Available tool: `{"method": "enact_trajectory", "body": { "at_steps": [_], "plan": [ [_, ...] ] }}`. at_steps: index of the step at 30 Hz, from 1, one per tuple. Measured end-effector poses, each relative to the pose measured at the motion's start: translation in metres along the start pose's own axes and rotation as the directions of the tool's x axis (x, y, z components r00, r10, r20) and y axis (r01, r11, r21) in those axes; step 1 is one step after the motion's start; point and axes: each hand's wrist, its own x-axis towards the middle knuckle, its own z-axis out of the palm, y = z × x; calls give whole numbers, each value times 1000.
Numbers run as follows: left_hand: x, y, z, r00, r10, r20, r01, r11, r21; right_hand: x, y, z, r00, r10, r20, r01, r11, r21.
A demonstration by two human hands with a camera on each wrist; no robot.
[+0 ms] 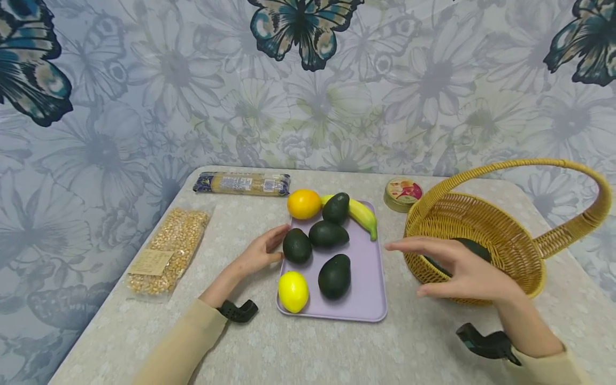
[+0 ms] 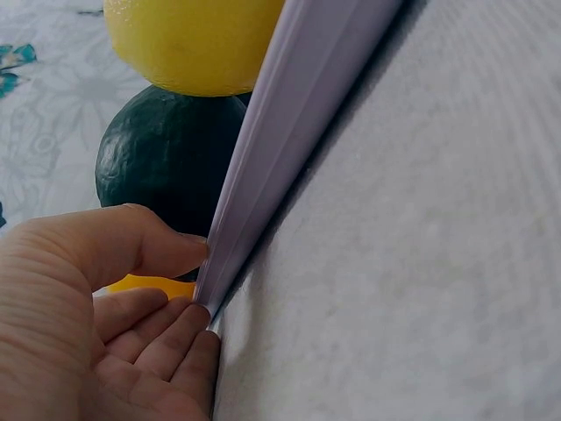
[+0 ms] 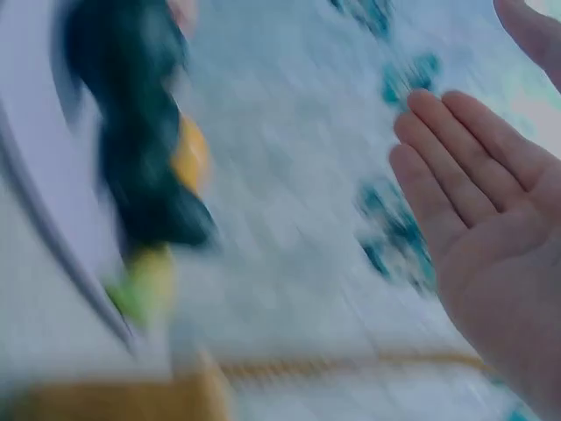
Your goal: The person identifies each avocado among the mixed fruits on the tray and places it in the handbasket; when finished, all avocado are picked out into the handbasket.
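A lilac tray [image 1: 361, 289] bears several dark green avocados, among them one avocado [image 1: 334, 276] near its front. A lemon [image 1: 293, 292] lies in its front left corner, an orange [image 1: 304, 204] at the back left and a banana [image 1: 362, 216] at the back right. My left hand [image 1: 257, 253] is at the tray's left edge, thumb and fingertips at the rim [image 2: 254, 167], beside the leftmost avocado [image 1: 297, 246]. My right hand [image 1: 462, 270] hovers with fingers extended and nothing in it, between tray and wicker basket [image 1: 510, 235]. Partly hidden behind it, an avocado [image 1: 474, 247] lies in the basket.
A bag of corn kernels [image 1: 180, 235] lies on the left of the table. At the back are a pack of noodles or spaghetti [image 1: 243, 183] and a round tin [image 1: 403, 193]. The basket's tall handle [image 1: 568, 163] arches to the right. Flowered wall covering stands behind.
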Motion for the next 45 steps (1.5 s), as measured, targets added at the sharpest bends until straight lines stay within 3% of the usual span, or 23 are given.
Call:
{"method": "enact_trajectory", "body": {
  "at_steps": [5,9,15,21,26,37,41,45],
  "plan": [
    [1,2,-1,1000,2,0,-2,1000,9,49,33,32,991,98,93,-98,995,0],
    [1,2,-2,1000,1,0,-1,1000,12,71,64,49,977,162,138,-165,986,15],
    [-2,1,-2,1000,-12,3,12,1000,8,80,94,69,942,271,199,-278,961,9],
    [-2,3,0,1000,-16,0,16,1000,7,79,108,74,919,320,228,-334,942,26],
    [-1,5,0,999,-32,-8,33,999,23,77,115,77,899,334,283,-363,930,56],
    [-2,4,-1,1000,-24,-5,24,999,31,64,109,77,892,316,323,-351,935,53],
    [-2,2,-1,1000,-16,-7,16,999,36,60,101,78,901,322,290,-350,935,51],
    [-2,2,-2,1000,-14,-2,14,999,30,58,81,71,930,299,212,-315,948,47]
  ]
}}
